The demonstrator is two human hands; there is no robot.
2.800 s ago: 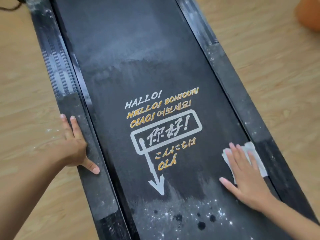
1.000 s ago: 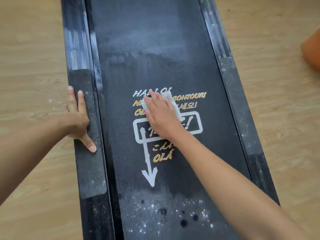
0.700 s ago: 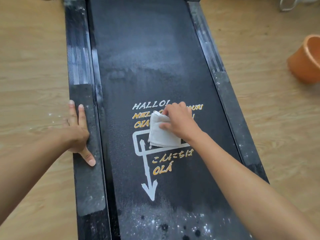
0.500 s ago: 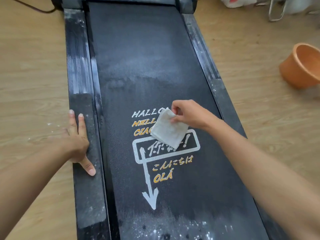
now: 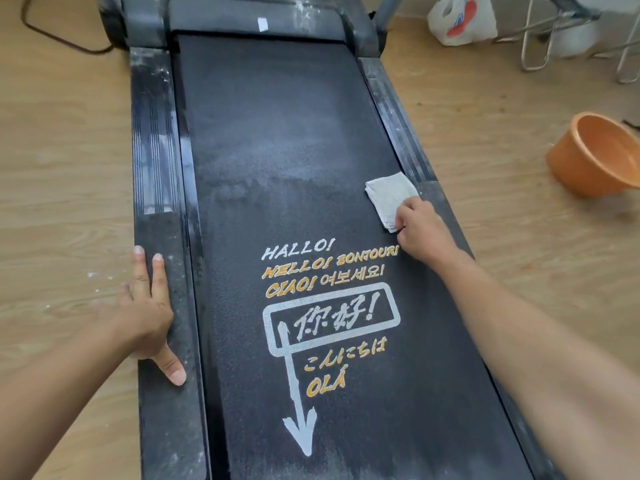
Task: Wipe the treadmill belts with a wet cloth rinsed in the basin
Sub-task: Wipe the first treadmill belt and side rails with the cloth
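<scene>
Treadmill belt (image 5: pixel 277 150) runs near to far down the middle of the view, black, w/ a pale dusty film across its far half and white/orange greeting print (image 5: pixel 329 306) plus a white arrow on the near half. Wood floor (image 5: pixel 62 168) lies on both sides. Side rails flank the belt: L rail (image 5: pixel 156 168) and R rail (image 5: pixel 398 116), both speckled w/ white dust. Orange basin (image 5: pixel 595 157) sits on the floor to the right, well apart from the treadmill; can't tell what's in it. White plastic bag (image 5: pixel 460 19) is at far right by some metal legs (image 5: pixel 540 39). Left hand (image 5: pixel 149 313) lies flat on the L rail, fingers straight, thumb pointing near, holding nothing. Right hand (image 5: pixel 420 233) has its fingers curled, pinching the near corner of the cloth (image 5: pixel 389 195). Cloth is folded, whitish, lying on the belt's right edge just beside the R rail, far of the print.
</scene>
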